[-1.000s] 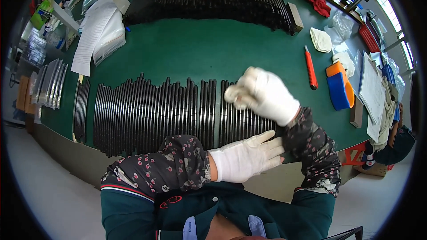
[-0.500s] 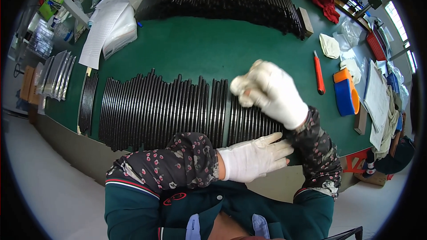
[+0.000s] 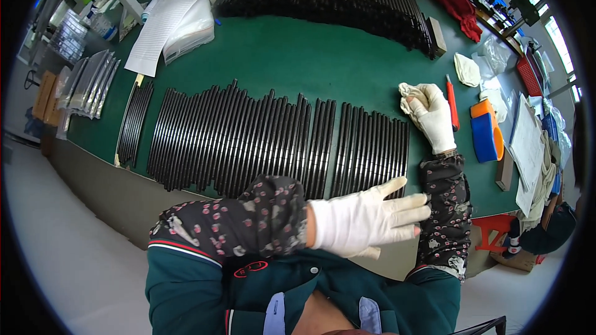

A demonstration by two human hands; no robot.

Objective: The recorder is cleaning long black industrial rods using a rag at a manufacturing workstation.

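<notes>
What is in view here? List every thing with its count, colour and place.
long black rods: many, black, in a row on the near table
second batch of black rods: many, black, far edge
green table mat: one, green, under everything
white paper stack: one, white, far left
red cloth: one, red, far right
orange-handled tool: one, orange, beside the right hand
blue and orange block: one, right edge
crumpled white rag: one, white, in the right hand
left hand: white glove, flat, over the near edge
right hand: white glove, closed on the rag
</notes>
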